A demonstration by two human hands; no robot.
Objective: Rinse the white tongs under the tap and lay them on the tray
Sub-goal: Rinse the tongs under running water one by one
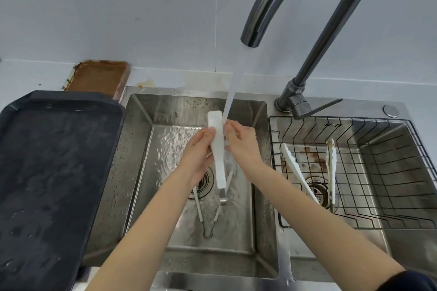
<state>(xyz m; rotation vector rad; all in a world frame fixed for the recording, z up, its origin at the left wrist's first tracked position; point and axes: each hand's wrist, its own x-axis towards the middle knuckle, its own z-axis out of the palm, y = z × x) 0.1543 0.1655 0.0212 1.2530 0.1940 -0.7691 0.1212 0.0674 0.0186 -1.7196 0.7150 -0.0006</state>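
White tongs [218, 149] stand nearly upright over the left sink basin [142, 160], their broad end up and metal end down. My left hand [197, 156] grips them from the left side. My right hand [241, 144] pinches them from the right, fingers at the upper part. Water streams from the dark curved tap [283, 2] onto the tongs just above my right fingers. The dark tray [52, 172] lies wet on the counter to the left of the sink.
Another pair of tongs [208, 217] lies on the bottom of the left basin near the drain. Two more white tongs [298, 172] lie in the black wire basket [383, 172] in the right basin. A rusty brown tray [99, 77] leans behind the dark tray.
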